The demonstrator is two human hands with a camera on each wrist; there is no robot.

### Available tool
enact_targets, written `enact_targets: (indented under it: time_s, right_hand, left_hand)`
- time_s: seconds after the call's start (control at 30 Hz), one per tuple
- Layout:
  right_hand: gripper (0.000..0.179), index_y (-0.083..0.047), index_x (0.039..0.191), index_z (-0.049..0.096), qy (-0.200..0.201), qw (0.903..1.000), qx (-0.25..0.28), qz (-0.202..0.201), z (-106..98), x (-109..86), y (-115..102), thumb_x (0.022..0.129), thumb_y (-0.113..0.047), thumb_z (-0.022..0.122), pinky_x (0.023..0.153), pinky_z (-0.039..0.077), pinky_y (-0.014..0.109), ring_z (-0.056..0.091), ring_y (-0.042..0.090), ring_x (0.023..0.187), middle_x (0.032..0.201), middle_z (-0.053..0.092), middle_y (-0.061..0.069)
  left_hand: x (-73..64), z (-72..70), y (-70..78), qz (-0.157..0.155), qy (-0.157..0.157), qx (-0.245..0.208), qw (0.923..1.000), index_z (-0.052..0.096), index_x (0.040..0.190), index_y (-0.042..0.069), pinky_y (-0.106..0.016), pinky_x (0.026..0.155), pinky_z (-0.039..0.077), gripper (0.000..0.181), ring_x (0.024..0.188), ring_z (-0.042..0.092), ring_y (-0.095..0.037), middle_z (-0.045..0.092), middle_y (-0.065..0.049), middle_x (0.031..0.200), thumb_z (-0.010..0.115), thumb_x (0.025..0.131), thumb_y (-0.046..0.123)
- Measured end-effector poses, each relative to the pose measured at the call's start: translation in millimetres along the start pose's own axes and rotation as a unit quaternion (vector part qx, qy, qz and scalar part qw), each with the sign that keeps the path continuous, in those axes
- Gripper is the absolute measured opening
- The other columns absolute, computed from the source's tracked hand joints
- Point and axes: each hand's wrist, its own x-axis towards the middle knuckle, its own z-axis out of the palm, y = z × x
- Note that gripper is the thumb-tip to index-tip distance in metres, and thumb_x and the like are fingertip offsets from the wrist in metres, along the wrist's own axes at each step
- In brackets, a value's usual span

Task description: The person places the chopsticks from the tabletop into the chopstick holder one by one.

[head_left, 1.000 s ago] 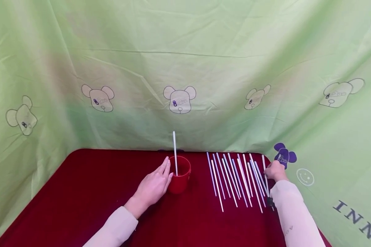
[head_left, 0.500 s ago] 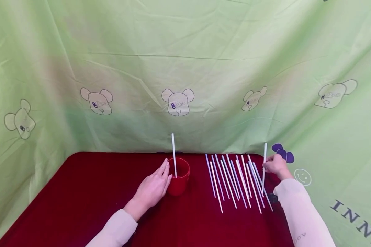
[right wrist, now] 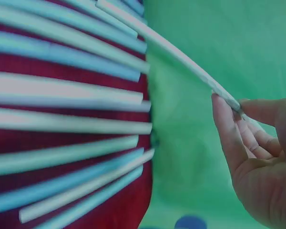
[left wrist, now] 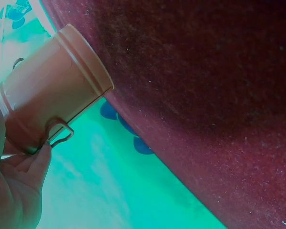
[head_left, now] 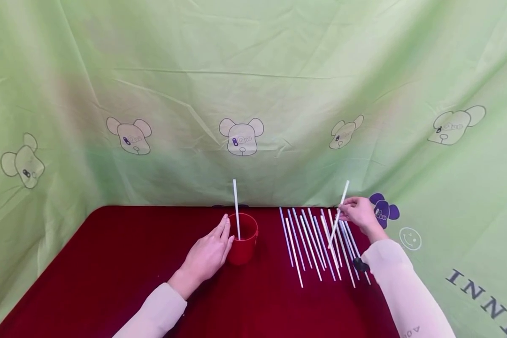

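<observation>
My left hand (head_left: 207, 256) holds the left side of a small red bucket (head_left: 242, 254), fingers fairly straight along its rim. In the left wrist view the bucket (left wrist: 57, 81) shows a wire loop on its side, right by the fingertips (left wrist: 43, 157). One white straw (head_left: 235, 199) leans upright in the bucket. With thumb and fingertips my right hand (head_left: 360, 213) pinches another white straw (head_left: 345, 188), tilted above the row of straws (head_left: 301, 253). The right wrist view shows this straw (right wrist: 171, 50) slanting away from the thumb and index finger.
White and pale blue straws lie roughly parallel on the dark red tabletop (head_left: 122, 263), right of the bucket. A green curtain (head_left: 177, 169) printed with bear heads hangs behind and along both sides of the table.
My right hand has lifted a straw from the right end of the row and carried it left, its upper end tilting right. My left hand stays on the bucket.
</observation>
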Motion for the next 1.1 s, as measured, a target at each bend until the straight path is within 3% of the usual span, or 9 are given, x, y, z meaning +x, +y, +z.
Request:
enact_targets:
  time_s: [0.13, 0.3, 0.5, 0.7, 0.97, 1.1]
  right_hand:
    - [0.035, 0.023, 0.126, 0.045, -0.015, 0.9986, 0.05, -0.01, 16.8, 1.4, -17.9, 0.1, 0.003, 0.058, 0.079, 0.062, 0.033, 0.072, 0.015, 0.074, 0.088, 0.067, 0.007]
    - [0.028, 0.016, 0.122, 0.049, -0.006, 0.9941, 0.097, -0.048, 42.9, -0.3, -49.9, 0.098, 0.004, 0.06, 0.078, 0.062, 0.032, 0.071, 0.014, 0.075, 0.097, 0.065, 0.016]
    - [0.024, 0.004, 0.116, 0.054, 0.018, 0.9833, 0.154, -0.095, 75.9, -5.3, -83.1, 0.096, 0.005, 0.065, 0.08, 0.062, 0.038, 0.071, 0.016, 0.075, 0.1, 0.063, 0.019]
    - [0.02, 0.004, 0.113, 0.054, 0.017, 0.9716, 0.198, -0.129, 104.8, -10.6, -108.0, 0.096, 0.005, 0.065, 0.075, 0.063, 0.038, 0.072, 0.019, 0.076, 0.099, 0.063, 0.023]
    - [0.014, 0.005, 0.108, 0.057, 0.023, 0.9613, 0.233, -0.146, 141.9, -14.8, -123.8, 0.1, -0.004, 0.063, 0.072, 0.063, 0.038, 0.072, 0.021, 0.076, 0.1, 0.063, 0.026]
    - [0.015, 0.008, 0.109, 0.057, 0.017, 0.9624, 0.224, -0.153, 158.5, -15.1, -122.2, 0.099, -0.002, 0.064, 0.073, 0.063, 0.041, 0.072, 0.022, 0.077, 0.102, 0.062, 0.026]
  left_hand:
    - [1.3, -0.1, -0.4, 0.001, 0.0, -0.001, 1.0, 0.049, 0.145, -0.012, -0.039, 0.09, 0.059, 0.052, 0.131, 0.059, -0.031, 0.047, -0.026, 0.152, 0.055, 0.106, 0.023]
    - [3.5, -1.6, -1.8, -0.004, -0.009, -0.004, 0.9999, 0.048, 0.146, -0.011, -0.039, 0.09, 0.059, 0.052, 0.132, 0.058, -0.031, 0.046, -0.026, 0.154, 0.054, 0.107, 0.024]
    - [2.4, -1.9, -1.7, -0.012, -0.015, -0.017, 0.9997, 0.048, 0.146, -0.01, -0.04, 0.089, 0.06, 0.052, 0.132, 0.058, -0.032, 0.045, -0.025, 0.155, 0.054, 0.107, 0.024]
    - [0.9, -0.6, -1.3, -0.016, -0.017, -0.022, 0.9995, 0.048, 0.146, -0.01, -0.04, 0.089, 0.06, 0.052, 0.132, 0.058, -0.032, 0.045, -0.024, 0.155, 0.054, 0.107, 0.024]
    - [0.0, 0.1, -1.0, -0.016, -0.014, -0.02, 0.9996, 0.048, 0.146, -0.01, -0.04, 0.09, 0.059, 0.052, 0.132, 0.058, -0.032, 0.045, -0.024, 0.155, 0.053, 0.107, 0.024]
    - [0.1, 0.7, -0.1, -0.015, -0.009, -0.021, 0.9996, 0.05, 0.145, -0.01, -0.04, 0.09, 0.059, 0.052, 0.131, 0.059, -0.032, 0.047, -0.025, 0.153, 0.055, 0.107, 0.024]
